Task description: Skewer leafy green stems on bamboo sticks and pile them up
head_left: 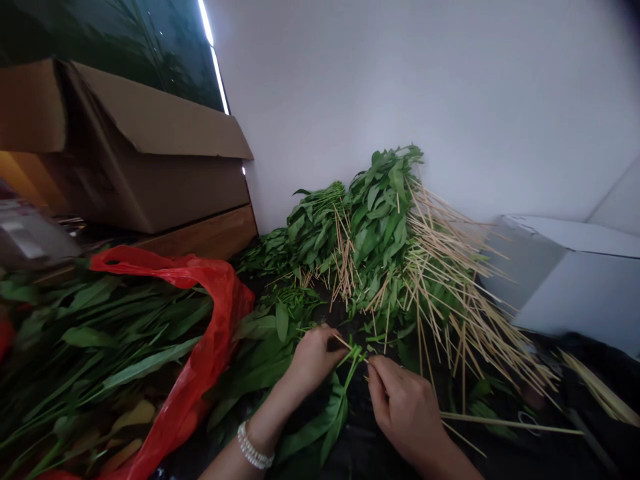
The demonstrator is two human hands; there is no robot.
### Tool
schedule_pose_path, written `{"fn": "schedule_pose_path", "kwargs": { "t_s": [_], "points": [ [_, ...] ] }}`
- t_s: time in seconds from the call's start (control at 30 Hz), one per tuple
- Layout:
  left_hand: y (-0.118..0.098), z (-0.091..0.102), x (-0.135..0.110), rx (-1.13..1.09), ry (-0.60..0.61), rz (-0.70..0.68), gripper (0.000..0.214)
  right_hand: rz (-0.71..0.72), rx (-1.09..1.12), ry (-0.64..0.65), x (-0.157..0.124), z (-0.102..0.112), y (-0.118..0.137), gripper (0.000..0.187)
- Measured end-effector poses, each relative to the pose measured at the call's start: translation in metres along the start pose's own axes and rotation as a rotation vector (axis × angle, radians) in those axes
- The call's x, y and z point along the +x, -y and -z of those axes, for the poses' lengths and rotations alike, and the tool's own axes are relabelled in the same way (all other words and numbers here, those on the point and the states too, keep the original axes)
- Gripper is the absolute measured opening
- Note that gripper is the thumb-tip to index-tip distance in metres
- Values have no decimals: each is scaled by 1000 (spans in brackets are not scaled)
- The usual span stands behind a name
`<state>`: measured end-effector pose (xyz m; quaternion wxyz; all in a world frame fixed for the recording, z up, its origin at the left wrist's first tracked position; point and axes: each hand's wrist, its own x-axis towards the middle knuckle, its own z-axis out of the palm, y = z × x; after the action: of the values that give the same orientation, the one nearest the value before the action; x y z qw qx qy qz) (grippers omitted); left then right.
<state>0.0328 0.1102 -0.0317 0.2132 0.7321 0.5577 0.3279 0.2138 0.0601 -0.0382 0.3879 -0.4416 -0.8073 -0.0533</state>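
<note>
In front of me both hands are closed on a thin wooden skewer (343,341). My left hand (313,357) pinches its left end, and a beaded bracelet (253,448) circles that wrist. My right hand (403,400) grips the skewer farther right; a thin stick end shows beyond this hand, at lower right. Between the hands, cut green stems (356,355) cross the skewer, apparently threaded on it. Their leaves (330,423) hang below. How the fingertips meet the stems is partly hidden. A longer pale stick (510,424) lies just right of my right hand.
Leafy bunches on skewers (383,200) are piled against the white wall (400,73), their sticks (460,293) spreading right. An open red plastic bag (225,293) with long leafy stems (125,333) sits left. A cardboard box (185,183) stands behind it; a white box (585,287) stands right.
</note>
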Motion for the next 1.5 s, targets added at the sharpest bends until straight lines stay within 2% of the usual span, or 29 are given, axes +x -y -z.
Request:
{"fn": "schedule_pose_path", "kwargs": {
  "t_s": [0.13,0.27,0.4,0.5,0.77,0.93,1.2,1.5],
  "points": [
    [3,8,8,-407,-105,111,15,-17,4,-12,2,1,-1,26],
    [-2,13,9,-837,-48,295,30,-47,-33,-3,2,0,-3,27],
    [-7,15,7,-1011,24,324,39,-86,-71,-3,0,-2,-6,28],
    [-9,16,7,-992,27,319,39,-96,-84,7,-1,-4,-8,29],
    [-9,18,6,-777,-69,297,29,-72,-76,-5,0,-3,-8,30],
    [-11,18,8,-726,-174,196,22,-63,-88,-7,-1,-3,-8,30],
    [-10,15,7,-834,-85,264,38,-77,-76,3,-1,-3,-9,29],
    [-8,15,7,-831,-56,241,34,-93,-76,25,-1,-5,-10,27]
  ]
}}
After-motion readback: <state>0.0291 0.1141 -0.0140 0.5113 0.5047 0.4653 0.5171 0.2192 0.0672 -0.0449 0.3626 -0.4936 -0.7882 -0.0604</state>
